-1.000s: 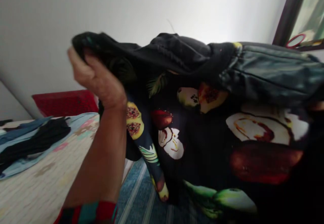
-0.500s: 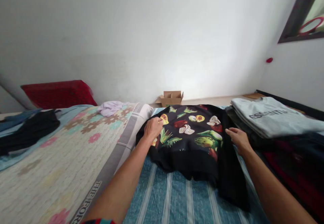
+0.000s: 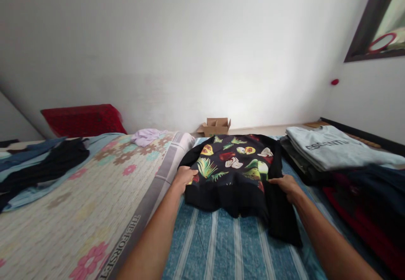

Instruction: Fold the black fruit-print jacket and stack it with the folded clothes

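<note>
A black long-sleeved top [image 3: 234,161] with a fruit and leaf print lies spread on a blue striped sheet [image 3: 205,237]. At its left side edge, my left hand [image 3: 186,176] pinches the cloth near the lower part of the print. My right hand [image 3: 286,186] has its thumb and fingers closed on the opposite side edge, by the right sleeve. That sleeve hangs down toward me on the sheet, while the left one is mostly tucked behind the body of the top.
Folded clothes with a grey lettered shirt [image 3: 338,147] on top stand at the right, dark and red garments [image 3: 363,212] nearer. Left are a flowered mat [image 3: 104,191], a lilac cloth [image 3: 145,137] and dark clothes [image 3: 47,166]. A cardboard box [image 3: 217,126] sits by the wall.
Both hands have moved lower along the top's side edges. The top lies flatter, its hem straighter at the left. The view has shifted slightly.
</note>
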{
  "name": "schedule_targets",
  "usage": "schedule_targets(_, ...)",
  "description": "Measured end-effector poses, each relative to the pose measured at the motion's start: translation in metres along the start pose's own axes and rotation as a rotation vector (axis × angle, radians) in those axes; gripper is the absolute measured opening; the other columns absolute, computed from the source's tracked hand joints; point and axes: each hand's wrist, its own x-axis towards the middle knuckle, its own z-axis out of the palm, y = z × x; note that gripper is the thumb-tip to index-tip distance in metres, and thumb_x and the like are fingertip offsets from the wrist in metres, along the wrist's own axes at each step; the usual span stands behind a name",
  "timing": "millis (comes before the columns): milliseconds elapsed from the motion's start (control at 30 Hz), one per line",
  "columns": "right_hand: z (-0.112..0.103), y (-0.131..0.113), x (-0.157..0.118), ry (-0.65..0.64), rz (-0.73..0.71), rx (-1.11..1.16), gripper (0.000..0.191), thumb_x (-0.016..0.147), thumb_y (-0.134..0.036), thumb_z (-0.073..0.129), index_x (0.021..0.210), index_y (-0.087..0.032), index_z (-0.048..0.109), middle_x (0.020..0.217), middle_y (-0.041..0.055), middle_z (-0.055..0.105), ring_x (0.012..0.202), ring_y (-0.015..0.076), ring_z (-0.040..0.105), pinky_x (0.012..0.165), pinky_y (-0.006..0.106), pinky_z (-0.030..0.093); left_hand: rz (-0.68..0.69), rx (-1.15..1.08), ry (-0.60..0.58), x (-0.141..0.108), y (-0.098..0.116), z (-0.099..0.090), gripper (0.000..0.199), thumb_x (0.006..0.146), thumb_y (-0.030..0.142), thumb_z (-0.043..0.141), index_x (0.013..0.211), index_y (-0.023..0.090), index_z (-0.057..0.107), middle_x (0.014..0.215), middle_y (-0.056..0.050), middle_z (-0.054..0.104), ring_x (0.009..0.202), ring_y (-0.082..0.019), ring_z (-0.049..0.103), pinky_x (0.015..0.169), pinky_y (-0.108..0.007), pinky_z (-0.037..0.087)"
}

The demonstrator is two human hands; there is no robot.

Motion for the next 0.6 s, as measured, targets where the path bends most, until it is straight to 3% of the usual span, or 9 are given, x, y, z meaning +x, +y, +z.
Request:
schedule_targets(133,-0.035,-0.024,-0.016,-0.053,-0.031,0.100,0.027,0.057,-0.019,0.068,0.083,-0.018,0.059,0.068,0.0031,0.069,0.061,0.0211,0.067,0.056,0.029,0.055,0.066,-0.254,-0.061,-0.021,0.010,-0.035,0.022,0.068,0.036,0.059,0.067,0.013,0.061,0.068,-0.008,0.069,0.062,-0.019,0.066,0.061,-0.026,0.052)
schedule_targets(267,-0.072,-0.016,-0.031,-0.108,0.007,0.109,0.027,0.054,-0.020,0.069,0.080,-0.018,0.059,0.063,0.0023,0.068,0.054,0.0219,0.064,0.051,0.031,0.053,0.009,-0.426,-0.170,-0.053,-0.021,-0.063,0.025,0.061,0.038,0.066,0.064,0.014,0.064,0.065,-0.009,0.070,0.061,-0.021,0.066,0.063,-0.029,0.052)
schedule_targets(433,-0.070,0.017,-0.046,-0.100,0.025,-0.085,0.021,0.055,-0.014,0.062,0.075,-0.016,0.061,0.057,0.0021,0.066,0.053,0.0204,0.063,0.048,0.027,0.049,-0.171,-0.431,-0.223,-0.080,-0.070,-0.047,0.023,0.053,0.034,0.072,0.063,0.015,0.064,0.063,-0.008,0.070,0.060,-0.022,0.066,0.061,-0.029,0.052)
schedule_targets(600,-0.075,0.003,-0.067,-0.101,0.034,-0.011,0.018,0.056,-0.017,0.063,0.074,-0.017,0.061,0.059,0.0026,0.066,0.052,0.0192,0.062,0.049,0.027,0.050,-0.112,-0.456,-0.228,-0.088,-0.068,-0.050,0.026,0.054,0.035,0.073,0.066,0.014,0.065,0.065,-0.009,0.071,0.060,-0.021,0.067,0.060,-0.027,0.052)
